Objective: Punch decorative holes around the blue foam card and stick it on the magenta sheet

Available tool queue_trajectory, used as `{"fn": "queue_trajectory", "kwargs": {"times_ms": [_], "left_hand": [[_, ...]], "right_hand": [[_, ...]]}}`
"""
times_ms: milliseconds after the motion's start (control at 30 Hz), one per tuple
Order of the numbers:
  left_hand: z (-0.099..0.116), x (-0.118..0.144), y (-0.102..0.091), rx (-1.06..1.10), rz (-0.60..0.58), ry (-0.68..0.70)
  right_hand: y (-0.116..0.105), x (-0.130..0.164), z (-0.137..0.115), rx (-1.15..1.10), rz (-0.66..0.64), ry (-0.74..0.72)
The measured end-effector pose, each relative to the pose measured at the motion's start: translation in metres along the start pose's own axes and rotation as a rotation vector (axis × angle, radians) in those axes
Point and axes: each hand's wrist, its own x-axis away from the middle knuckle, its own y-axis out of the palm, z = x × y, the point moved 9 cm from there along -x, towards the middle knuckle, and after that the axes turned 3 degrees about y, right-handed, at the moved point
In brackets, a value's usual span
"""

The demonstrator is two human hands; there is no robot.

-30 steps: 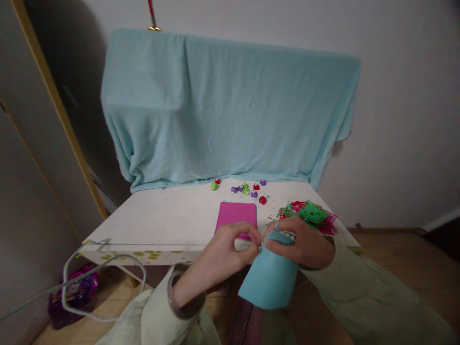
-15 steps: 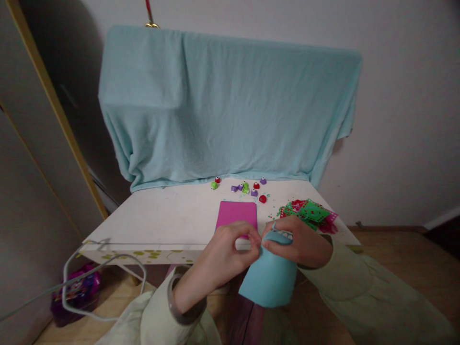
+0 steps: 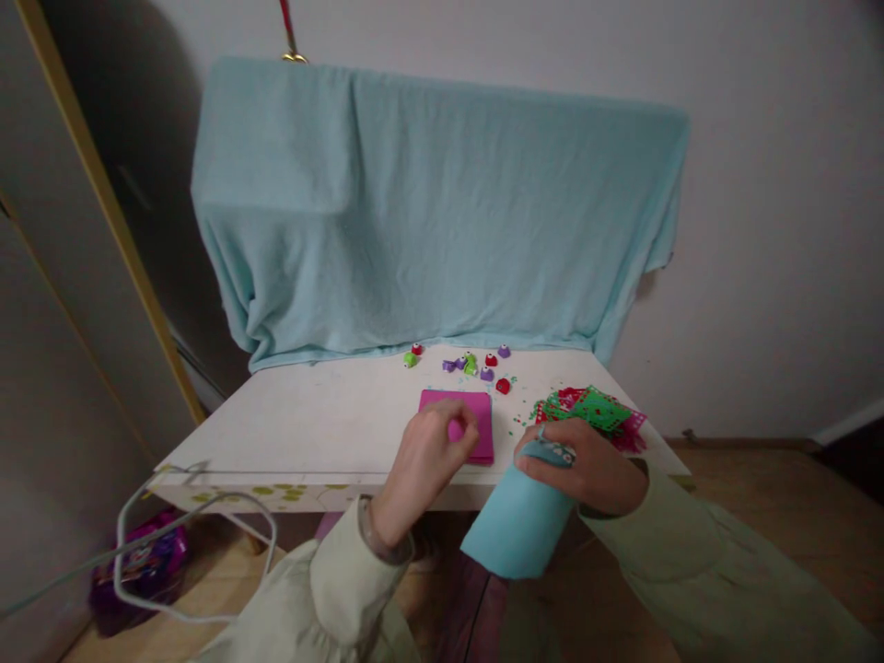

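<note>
My right hand (image 3: 590, 470) grips the top edge of a light blue foam sheet (image 3: 517, 529), which hangs down over the table's front edge. My left hand (image 3: 424, 456) is apart from the sheet, its fingers curled around a small pink object (image 3: 456, 430). It hovers over the near left corner of a stack of pink sheets (image 3: 476, 410) lying on the white table (image 3: 318, 424). What the pink object is cannot be made out.
Several small coloured punches (image 3: 476, 364) lie at the back of the table. Green and red punched sheets (image 3: 594, 410) with scraps lie at the right. A light blue cloth (image 3: 428, 203) drapes behind. A white cable (image 3: 186, 516) loops at the lower left.
My left hand has let go of the blue sheet's edge and moved up and left onto the pink stack. My right hand still holds the blue sheet.
</note>
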Motion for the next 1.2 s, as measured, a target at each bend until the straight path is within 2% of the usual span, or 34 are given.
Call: {"fn": "queue_trajectory", "kwargs": {"times_ms": [100,200,267,333,400,467,533,567,733,833,900,1033,1200], "left_hand": [[-0.026,-0.042,0.057,0.129,-0.080,-0.060],[-0.045,-0.077,0.117,0.198,-0.185,-0.165],[-0.045,-0.086,0.141,0.287,-0.231,-0.199],[-0.036,-0.080,0.149,0.483,-0.288,-0.230],[-0.021,-0.060,0.145,0.724,-0.386,-0.290],[0.002,-0.032,0.135,0.912,-0.572,-0.289],[0.020,-0.005,0.119,0.938,-0.722,-0.235],[0.023,0.004,0.110,0.900,-0.739,-0.203],[0.002,0.013,0.070,0.749,-0.402,-0.237],[-0.008,0.017,0.053,0.732,-0.289,-0.269],[-0.011,0.020,0.042,0.716,-0.263,-0.284],[-0.007,0.026,0.027,0.727,-0.330,-0.274],[-0.003,0.023,0.011,0.826,-0.335,-0.240]], "right_hand": [[0.000,0.002,0.022,-0.107,-0.102,0.087],[-0.003,0.006,0.046,-0.191,-0.119,0.189],[-0.001,0.010,0.063,-0.284,-0.138,0.269],[0.000,0.015,0.079,-0.360,-0.153,0.325],[0.002,0.019,0.091,-0.384,-0.161,0.352],[0.002,0.021,0.098,-0.379,-0.155,0.362],[0.005,0.018,0.099,-0.365,-0.144,0.355],[0.007,0.016,0.098,-0.358,-0.140,0.348],[0.015,0.001,0.076,-0.280,-0.097,0.272],[0.017,-0.007,0.060,-0.259,-0.078,0.215],[0.016,-0.009,0.052,-0.254,-0.067,0.198],[0.011,-0.011,0.036,-0.160,-0.006,0.178],[0.015,-0.012,0.013,-0.099,-0.040,0.113]]}}
